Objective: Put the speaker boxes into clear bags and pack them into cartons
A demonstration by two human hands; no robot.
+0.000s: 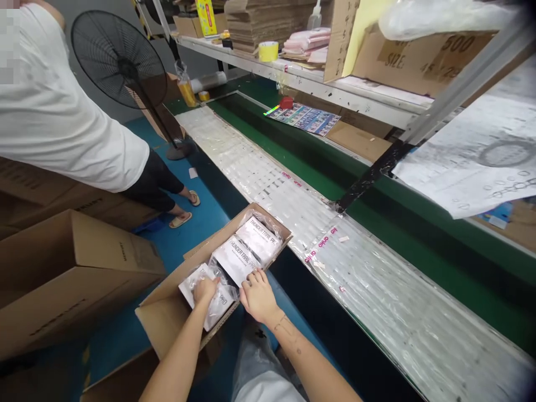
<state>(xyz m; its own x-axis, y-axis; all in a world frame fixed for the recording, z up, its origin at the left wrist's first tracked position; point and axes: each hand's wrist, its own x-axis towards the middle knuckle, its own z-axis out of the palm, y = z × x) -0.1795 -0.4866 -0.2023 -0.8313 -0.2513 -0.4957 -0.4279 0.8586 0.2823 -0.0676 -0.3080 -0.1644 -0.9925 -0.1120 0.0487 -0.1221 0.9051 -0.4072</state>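
Here, three white packs lie in a row in an open carton (161, 324), just beside the film-covered table (377, 290). The left hand (205, 289) rests on the near pack (221, 306), fingers bent; whether they are clamped on it or only pressing, I cannot tell. Clear wrap (230, 287) crumples around that pack. The right hand (257, 295) bends over the carton's rim, fingertips by the edge of the middle pack (233, 259); its grip cannot be made out either. The far pack (260, 237) reads "THUNDERTRAIL". On the left, a person in a white top (75, 111) stands near a black fan (125, 68).
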